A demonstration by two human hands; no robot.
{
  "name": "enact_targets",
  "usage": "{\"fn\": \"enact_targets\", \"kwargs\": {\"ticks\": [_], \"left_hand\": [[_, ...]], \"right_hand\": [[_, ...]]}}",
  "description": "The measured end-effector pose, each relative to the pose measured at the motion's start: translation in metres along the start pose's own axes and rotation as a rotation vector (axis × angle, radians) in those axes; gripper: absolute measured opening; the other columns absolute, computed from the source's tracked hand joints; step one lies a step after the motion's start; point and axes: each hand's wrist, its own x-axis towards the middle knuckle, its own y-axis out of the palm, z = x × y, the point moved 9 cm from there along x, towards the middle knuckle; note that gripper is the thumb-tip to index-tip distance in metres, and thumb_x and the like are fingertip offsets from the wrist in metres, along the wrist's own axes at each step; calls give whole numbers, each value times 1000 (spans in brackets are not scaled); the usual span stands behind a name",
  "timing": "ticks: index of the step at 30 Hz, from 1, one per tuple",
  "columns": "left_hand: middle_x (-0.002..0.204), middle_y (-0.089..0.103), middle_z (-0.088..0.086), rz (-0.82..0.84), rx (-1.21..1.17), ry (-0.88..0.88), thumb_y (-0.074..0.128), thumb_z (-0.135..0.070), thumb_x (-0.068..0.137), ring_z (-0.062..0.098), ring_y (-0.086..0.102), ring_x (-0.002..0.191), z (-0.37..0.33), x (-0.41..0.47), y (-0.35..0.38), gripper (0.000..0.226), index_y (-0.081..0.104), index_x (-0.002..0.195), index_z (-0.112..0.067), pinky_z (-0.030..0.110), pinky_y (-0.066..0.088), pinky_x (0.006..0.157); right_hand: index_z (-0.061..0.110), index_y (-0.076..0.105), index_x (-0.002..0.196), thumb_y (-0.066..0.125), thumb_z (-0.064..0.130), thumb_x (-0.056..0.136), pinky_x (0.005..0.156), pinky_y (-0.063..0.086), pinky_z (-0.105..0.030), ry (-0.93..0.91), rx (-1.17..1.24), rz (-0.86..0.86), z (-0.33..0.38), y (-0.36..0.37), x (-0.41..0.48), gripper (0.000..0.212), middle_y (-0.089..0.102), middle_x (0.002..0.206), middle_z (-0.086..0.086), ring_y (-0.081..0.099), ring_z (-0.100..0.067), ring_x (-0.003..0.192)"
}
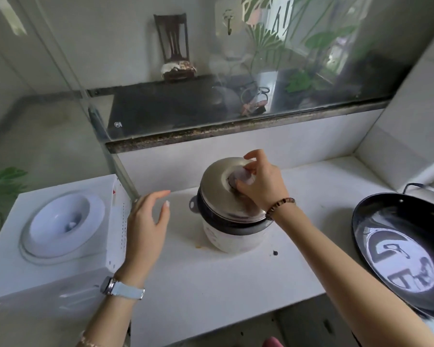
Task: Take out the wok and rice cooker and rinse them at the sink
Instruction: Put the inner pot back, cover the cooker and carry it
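Note:
A small white rice cooker point(232, 240) with a dark rim stands in the middle of the white counter point(211, 284). Its steel lid point(218, 194) sits on top, slightly tilted. My right hand point(261, 184) grips the pale knob in the lid's centre. My left hand point(148, 221) hovers open to the left of the cooker, not touching it. A dark wok point(401, 249) with a shiny inside rests at the right edge of the counter.
A white box-shaped appliance point(58, 236) with a round funnel top stands at the left. A glass pane point(236, 71) on a dark stone ledge runs behind the counter. A metal handle point(422, 190) shows behind the wok. A white tiled wall closes the right side.

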Motion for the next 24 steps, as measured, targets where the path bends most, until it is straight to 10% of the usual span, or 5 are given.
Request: {"fn": "enact_targets", "kwargs": {"ticks": [24], "left_hand": [[112,66,-2,81,-3,-61,59,-10,92,15,59,108,18,-9,20,21,66,112,-15,25,43,90]], "right_hand": [[10,43,115,63,21,83,65,39,-26,48,-136,93,-39,46,10,39,69,97,-11,60,-28,84]]}}
